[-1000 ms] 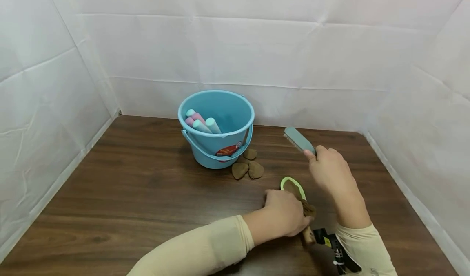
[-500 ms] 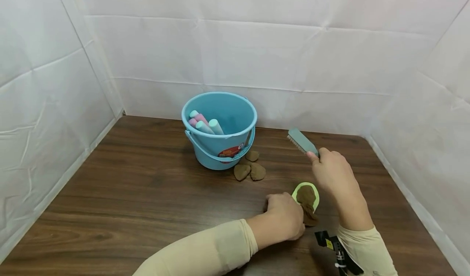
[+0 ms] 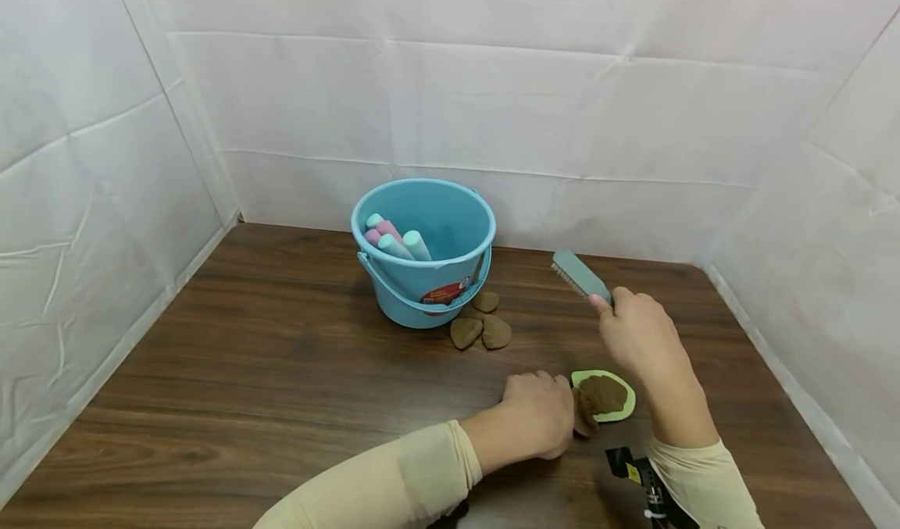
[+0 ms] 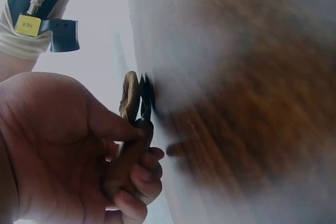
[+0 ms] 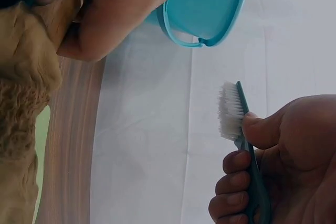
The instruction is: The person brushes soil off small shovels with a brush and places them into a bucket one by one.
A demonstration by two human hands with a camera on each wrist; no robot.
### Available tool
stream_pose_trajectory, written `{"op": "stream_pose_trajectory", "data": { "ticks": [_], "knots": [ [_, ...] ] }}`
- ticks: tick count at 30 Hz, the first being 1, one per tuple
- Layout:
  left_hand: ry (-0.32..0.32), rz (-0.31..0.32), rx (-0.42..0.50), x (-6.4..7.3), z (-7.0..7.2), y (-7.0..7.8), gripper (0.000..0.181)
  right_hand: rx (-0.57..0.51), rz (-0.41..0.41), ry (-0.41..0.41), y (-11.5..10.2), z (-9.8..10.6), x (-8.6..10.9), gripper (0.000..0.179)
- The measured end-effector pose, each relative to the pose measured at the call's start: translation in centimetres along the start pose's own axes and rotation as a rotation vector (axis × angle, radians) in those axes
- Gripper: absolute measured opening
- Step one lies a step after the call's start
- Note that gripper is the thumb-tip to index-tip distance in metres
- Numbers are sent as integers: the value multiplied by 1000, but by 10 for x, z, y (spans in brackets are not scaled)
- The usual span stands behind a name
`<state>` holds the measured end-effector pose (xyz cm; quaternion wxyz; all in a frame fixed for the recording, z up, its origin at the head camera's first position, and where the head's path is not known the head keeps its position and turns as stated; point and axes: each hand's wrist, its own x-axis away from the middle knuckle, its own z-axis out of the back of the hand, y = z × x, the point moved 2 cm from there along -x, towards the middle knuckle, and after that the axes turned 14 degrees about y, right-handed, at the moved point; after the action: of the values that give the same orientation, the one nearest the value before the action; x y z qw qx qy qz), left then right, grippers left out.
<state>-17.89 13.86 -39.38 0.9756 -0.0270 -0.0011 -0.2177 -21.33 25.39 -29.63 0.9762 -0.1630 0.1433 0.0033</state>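
My left hand (image 3: 537, 413) grips the wooden handle (image 4: 128, 163) of a small hand trowel, low over the table. In the head view its light green blade (image 3: 627, 410) points right, and the hand covers the handle. A lump of brown, clay-like stuff (image 3: 605, 394) lies on the blade and spreads toward the fingers. Farther right, my right hand (image 3: 643, 334) holds a blue-grey brush (image 3: 582, 273) by its handle, thumb along the neck. Its white bristles (image 5: 230, 111) show in the right wrist view, apart from the trowel.
A light blue bucket (image 3: 397, 283) stands at the back middle, with several pink and pale blue sticks (image 3: 394, 246) inside. Three flat brown pieces (image 3: 496, 332) lie beside its base. White sheeting (image 3: 506, 107) encloses the dark wooden table (image 3: 281, 373) at the back and sides.
The trowel's blade has swung clockwise, from pointing away to pointing right, as my left hand turned. The clay on it now shows more fully. My right hand with the brush has hardly moved.
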Motion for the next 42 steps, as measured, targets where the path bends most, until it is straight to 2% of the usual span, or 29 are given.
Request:
{"op": "stream_pose_trajectory", "data": {
  "ticks": [5,9,14,17,22,25,29,32,36,42],
  "knots": [
    [62,-33,19,-1,1,-4,65,4,13,15,0,0,0,53],
    [136,-42,-17,-1,3,-6,54,5,22,26,1,0,0,52],
    [212,10,-64,-1,7,-10,28,6,20,30,0,1,1,52],
    [231,7,-87,-1,10,-13,23,6,19,32,-1,2,2,54],
    [197,-22,-135,0,13,-23,40,3,10,33,-1,2,3,54],
    [197,-29,-164,1,12,-33,46,5,14,47,-2,3,4,52],
    [242,-53,-187,3,12,-50,49,7,30,68,-5,4,5,50],
    [304,-60,-152,7,15,-66,33,2,39,75,-8,5,6,47],
    [406,-53,-95,17,27,-91,15,-3,44,80,-13,8,10,45],
    [520,-62,-75,36,45,-126,14,0,46,100,-22,14,18,47]
  ]
}}
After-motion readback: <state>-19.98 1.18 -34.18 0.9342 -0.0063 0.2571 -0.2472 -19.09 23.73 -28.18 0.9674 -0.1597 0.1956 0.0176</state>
